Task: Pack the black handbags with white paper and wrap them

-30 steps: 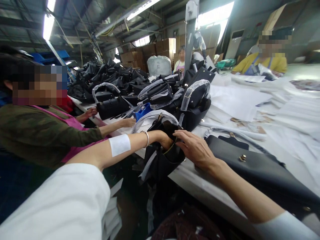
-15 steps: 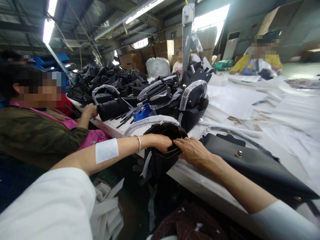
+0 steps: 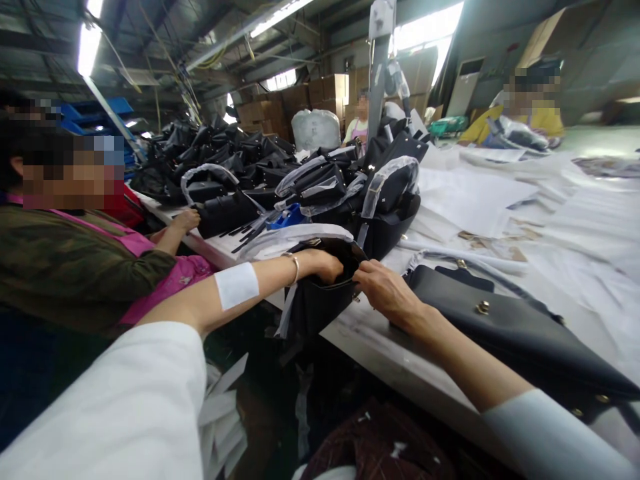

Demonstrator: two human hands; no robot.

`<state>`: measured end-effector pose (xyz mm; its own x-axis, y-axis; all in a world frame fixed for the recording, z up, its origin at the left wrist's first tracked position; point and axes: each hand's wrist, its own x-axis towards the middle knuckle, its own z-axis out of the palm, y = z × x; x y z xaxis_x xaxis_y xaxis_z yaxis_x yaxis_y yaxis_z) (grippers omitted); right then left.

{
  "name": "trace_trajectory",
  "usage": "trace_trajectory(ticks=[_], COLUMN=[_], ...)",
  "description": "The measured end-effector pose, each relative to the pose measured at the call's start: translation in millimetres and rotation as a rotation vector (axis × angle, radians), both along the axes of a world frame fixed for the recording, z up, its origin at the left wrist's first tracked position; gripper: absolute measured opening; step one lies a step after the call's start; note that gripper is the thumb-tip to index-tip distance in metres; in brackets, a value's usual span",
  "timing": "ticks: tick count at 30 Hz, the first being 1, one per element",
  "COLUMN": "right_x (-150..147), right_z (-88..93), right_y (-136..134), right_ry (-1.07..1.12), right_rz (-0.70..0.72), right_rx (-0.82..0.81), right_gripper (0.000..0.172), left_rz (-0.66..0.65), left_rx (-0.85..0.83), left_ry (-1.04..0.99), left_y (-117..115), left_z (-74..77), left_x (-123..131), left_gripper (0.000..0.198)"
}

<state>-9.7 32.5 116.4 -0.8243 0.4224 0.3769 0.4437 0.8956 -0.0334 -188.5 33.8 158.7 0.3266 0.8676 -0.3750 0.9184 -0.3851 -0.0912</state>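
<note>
A black handbag (image 3: 317, 308) hangs partly over the table edge, its mouth open and its handle (image 3: 300, 235) wrapped in clear plastic. Inside the mouth is my left hand (image 3: 327, 267), fingers curled; the bag hides the fingertips and whatever they hold. My right hand (image 3: 383, 288) pinches the right rim of the same bag between thumb and fingers. To the right of that hand a second black handbag (image 3: 505, 327) with a gold-coloured clasp lies flat on the table.
Behind the held bag stands another black bag (image 3: 395, 217), near a blue object (image 3: 287, 217). A large heap of black bags (image 3: 220, 147) covers the far table. White sheets (image 3: 480, 190) spread at right. On the left a co-worker's hand (image 3: 187, 220) touches a bag.
My right hand has gone from resting with extended fingers to pinching the bag's rim. My left hand remains in the bag's mouth, its forearm shifted slightly right and up.
</note>
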Motion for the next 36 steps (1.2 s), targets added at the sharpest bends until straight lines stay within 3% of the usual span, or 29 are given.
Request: trace_trajectory(ticks=[6,10,12,15,19,25,28,31,36], right_x=[-12.0,-17.3,-19.0,-13.1,21.5,103.3,135.8,159.4,190.5], right_z=[-6.6,-12.6,-13.5,-9.8,-0.3,-0.4,-5.4,-14.0,-36.8], right_y=[9.6,18.1,20.2,19.8,16.7,8.7,-0.9,-9.8,-15.4], right_ry=[0.138,0.254,0.363,0.564,0.646,0.63,0.633,0.61,0.543], right_rz=[-0.084,-0.042,0.01,0.027,-0.074,-0.244,-0.375,-0.493,-0.471], right_rx=[-0.062,-0.122,-0.187,-0.271,-0.261,-0.12,-0.094,-0.093,-0.011], right_gripper=[0.002,0.008,0.015,0.016,0.014,0.018,0.025,0.035,0.042], left_rz=[0.058,0.08,0.077,0.085,0.091,0.165,0.208,0.197,0.18], left_rx=[-0.121,0.022,0.141,0.249,0.297,0.498,0.594,0.643,0.775], left_ry=[-0.007,-0.054,-0.069,0.056,0.13,0.209,0.234,0.223,0.158], left_y=[-13.7,-41.7,-57.3,-74.6,-79.0,-61.9,-47.2,-34.4,-26.5], left_z=[18.0,32.2,31.7,16.5,-3.7,4.5,9.3,4.0,-17.6], left_x=[-6.2,-5.7,-4.5,-4.0,-9.8,-44.7,-80.1,-113.4,-134.2], left_gripper=[0.015,0.03,0.041,0.048,0.018,0.027,0.03,0.026,0.015])
